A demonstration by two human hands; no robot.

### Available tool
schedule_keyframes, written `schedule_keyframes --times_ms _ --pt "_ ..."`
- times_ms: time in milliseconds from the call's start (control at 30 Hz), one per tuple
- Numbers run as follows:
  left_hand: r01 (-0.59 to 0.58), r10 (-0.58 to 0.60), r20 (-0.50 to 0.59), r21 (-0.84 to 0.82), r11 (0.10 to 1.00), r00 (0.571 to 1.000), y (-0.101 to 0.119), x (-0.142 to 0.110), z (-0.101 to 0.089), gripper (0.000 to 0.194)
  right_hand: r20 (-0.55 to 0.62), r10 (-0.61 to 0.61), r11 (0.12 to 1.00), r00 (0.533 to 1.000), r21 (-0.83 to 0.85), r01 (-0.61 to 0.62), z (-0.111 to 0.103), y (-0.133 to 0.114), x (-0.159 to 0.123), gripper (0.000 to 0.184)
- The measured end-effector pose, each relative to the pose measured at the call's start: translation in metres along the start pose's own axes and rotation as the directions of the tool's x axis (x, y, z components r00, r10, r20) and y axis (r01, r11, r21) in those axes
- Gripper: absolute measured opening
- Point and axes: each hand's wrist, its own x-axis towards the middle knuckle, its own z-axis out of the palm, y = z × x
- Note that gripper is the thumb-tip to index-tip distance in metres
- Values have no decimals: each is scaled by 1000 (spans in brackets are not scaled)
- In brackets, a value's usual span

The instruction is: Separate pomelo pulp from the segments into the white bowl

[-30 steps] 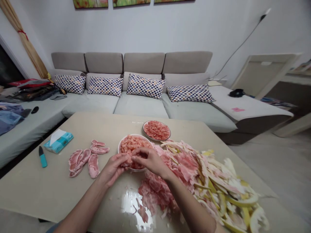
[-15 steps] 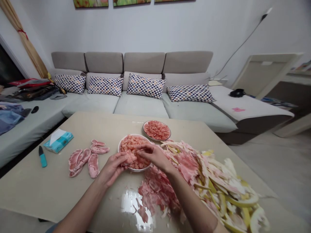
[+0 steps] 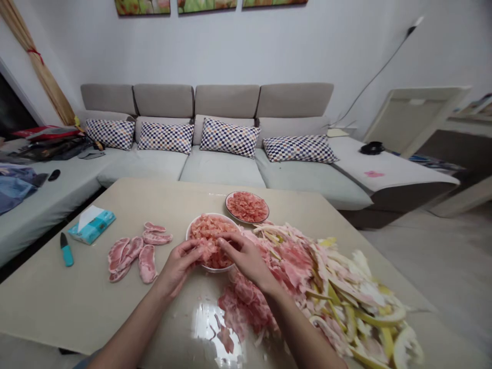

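My left hand [image 3: 179, 265] is closed on a peeled piece of pink pomelo [image 3: 207, 250] over the near side of a white bowl [image 3: 215, 269]. Bent over the same piece, my right hand [image 3: 246, 258] has thumb and fingers pinched on its right side. Loose pink pomelo pulp [image 3: 209, 225] heaps up in the bowl. Several pomelo segments [image 3: 147, 264], their pale skins still on, lie left of it. Thin pink membranes [image 3: 249, 302] are spread beneath my right forearm.
Behind the bowl stands a dark-rimmed plate [image 3: 226, 207] of pulp. A large pile of yellow-white peel [image 3: 349, 294] covers the table's right side. At the left lie a tissue pack [image 3: 94, 228] and a turquoise-handled knife [image 3: 66, 253]. A sofa [image 3: 223, 166] stands beyond the table [image 3: 169, 197].
My right fingers have come down and closer to my left, onto the pomelo piece. My left hand has barely moved. The view has shifted slightly.
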Motion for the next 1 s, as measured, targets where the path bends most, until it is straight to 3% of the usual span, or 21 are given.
schedule_keyframes --times_ms 133,233,400,600,733,867,1000 --pt "25 -25 19 -31 999 1000 2 -1 1 26 155 48 989 987 133 -69 3 0 -1 26" --pt "40 -38 41 -37 999 998 2 -2 4 33 196 113 963 974 221 -156 7 -1 -2 25" --pt "-111 105 51 145 983 993 -8 -2 3 57 195 125 958 973 233 -170 10 -4 -2 23" --pt "-110 106 32 165 980 994 -9 1 -2 41 147 92 980 985 162 -115 9 -3 0 14" --pt "-45 38 83 82 996 996 -4 -3 1 41 154 71 986 986 136 -93 9 -3 2 16" --pt "38 -35 158 -13 999 987 1 -6 1 24 116 37 994 993 98 -49 7 -7 4 12" --pt "74 -61 179 -66 995 982 4 -4 -2 20 116 1 997 993 82 -10 2 -10 7 13"
